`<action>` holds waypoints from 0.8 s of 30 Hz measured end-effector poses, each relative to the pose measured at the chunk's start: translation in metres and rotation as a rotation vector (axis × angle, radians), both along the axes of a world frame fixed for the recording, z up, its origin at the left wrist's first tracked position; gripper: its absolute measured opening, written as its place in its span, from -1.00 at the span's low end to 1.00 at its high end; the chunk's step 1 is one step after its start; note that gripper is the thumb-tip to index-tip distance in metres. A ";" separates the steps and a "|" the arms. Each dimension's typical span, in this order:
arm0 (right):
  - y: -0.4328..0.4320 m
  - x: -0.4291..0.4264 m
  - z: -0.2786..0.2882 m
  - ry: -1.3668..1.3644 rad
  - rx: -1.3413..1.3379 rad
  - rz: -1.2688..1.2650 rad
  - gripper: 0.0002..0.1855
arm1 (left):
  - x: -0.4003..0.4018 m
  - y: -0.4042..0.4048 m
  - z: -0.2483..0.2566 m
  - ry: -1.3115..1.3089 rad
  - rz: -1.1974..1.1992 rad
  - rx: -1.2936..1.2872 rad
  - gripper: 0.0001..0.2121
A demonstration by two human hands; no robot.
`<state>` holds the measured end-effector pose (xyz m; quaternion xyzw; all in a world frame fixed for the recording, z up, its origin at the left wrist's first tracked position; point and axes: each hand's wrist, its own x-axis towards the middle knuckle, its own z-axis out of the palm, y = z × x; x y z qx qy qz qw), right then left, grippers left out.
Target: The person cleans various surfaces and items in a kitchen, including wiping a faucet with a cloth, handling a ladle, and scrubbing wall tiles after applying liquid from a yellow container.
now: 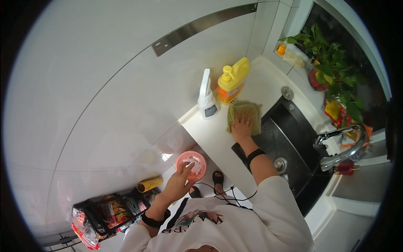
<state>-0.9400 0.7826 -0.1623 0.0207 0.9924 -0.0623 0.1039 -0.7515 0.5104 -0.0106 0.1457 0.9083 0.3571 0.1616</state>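
Note:
My right hand [242, 126] lies flat with spread fingers on a folded green cloth [254, 110], pressing it to the white countertop [217, 138] beside the sink. Just beyond the cloth stand a yellow pump jug [231, 82] with an orange label and a white spray bottle [206, 100]. Nothing is in my left hand [182, 181], which hangs in the air with its fingers apart, over the side of a pink waste bin [204, 160] on the floor. The underside of the cloth is hidden.
A black sink [270, 135] with a chrome faucet [341, 157] lies at the right. Behind it, a potted plant [318, 80] and food packets [335, 111] line the windowsill. A black rack [91, 217] of packages and a yellow roll [151, 184] are lower left. A thin black cable [233, 199] crosses near my waist.

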 end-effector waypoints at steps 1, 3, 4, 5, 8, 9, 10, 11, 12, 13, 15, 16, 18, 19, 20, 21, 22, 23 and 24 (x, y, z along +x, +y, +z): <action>-0.013 0.010 -0.003 0.014 -0.013 0.009 -0.39 | 0.007 -0.007 0.001 0.003 0.008 -0.003 -0.49; -0.038 0.037 -0.011 0.107 -0.056 0.037 -0.37 | 0.022 -0.021 -0.003 0.023 0.026 -0.007 -0.49; -0.050 0.044 -0.012 0.173 -0.081 0.056 -0.36 | 0.028 -0.029 -0.002 0.037 0.028 0.011 -0.50; -0.059 0.050 -0.019 0.216 -0.088 0.082 -0.36 | 0.035 -0.036 -0.003 0.058 0.028 -0.031 -0.49; -0.070 0.082 -0.024 0.269 -0.104 0.226 -0.37 | 0.048 -0.056 0.008 0.015 0.099 -0.004 -0.49; -0.071 0.091 -0.026 0.322 -0.097 0.280 -0.40 | 0.050 -0.063 0.012 0.044 0.113 -0.028 -0.49; -0.069 0.099 -0.028 0.372 -0.084 0.328 -0.42 | 0.051 -0.070 0.015 0.070 0.121 -0.050 -0.50; -0.067 0.106 -0.027 0.368 -0.099 0.371 -0.45 | 0.053 -0.077 0.016 0.095 0.131 -0.071 -0.51; -0.065 0.114 -0.025 0.362 -0.111 0.412 -0.48 | 0.053 -0.084 0.014 0.126 0.165 -0.045 -0.51; -0.066 0.120 -0.020 0.335 -0.141 0.455 -0.52 | 0.054 -0.092 0.017 0.157 0.188 -0.038 -0.51; -0.058 0.117 -0.004 0.118 -0.171 0.523 -0.59 | 0.053 -0.104 0.028 0.225 0.224 -0.015 -0.51; -0.055 0.111 0.009 -0.073 -0.178 0.546 -0.62 | 0.053 -0.106 0.044 0.227 0.261 0.028 -0.53; -0.045 0.104 0.043 -0.346 -0.666 0.218 -0.64 | 0.050 -0.116 0.057 0.291 0.320 0.134 -0.56; -0.046 0.110 0.061 -0.430 -1.147 -0.136 -0.63 | 0.053 -0.125 0.063 0.312 0.358 0.177 -0.57; -0.049 0.115 0.079 -0.504 -1.613 -0.512 -0.62 | 0.055 -0.134 0.071 0.376 0.395 0.170 -0.61; -0.045 0.118 0.098 -0.460 -1.872 -0.546 -0.62 | 0.053 -0.138 0.077 0.459 0.405 0.170 -0.61; -0.045 0.118 0.116 -0.430 -2.130 -0.573 -0.62 | 0.053 -0.145 0.083 0.532 0.428 0.160 -0.62; -0.045 0.118 0.138 -0.393 -2.388 -0.591 -0.62 | 0.053 -0.151 0.089 0.607 0.451 0.151 -0.63; -0.050 0.117 0.170 -0.238 -2.455 -0.387 -0.61 | 0.052 -0.156 0.093 0.658 0.495 0.166 -0.65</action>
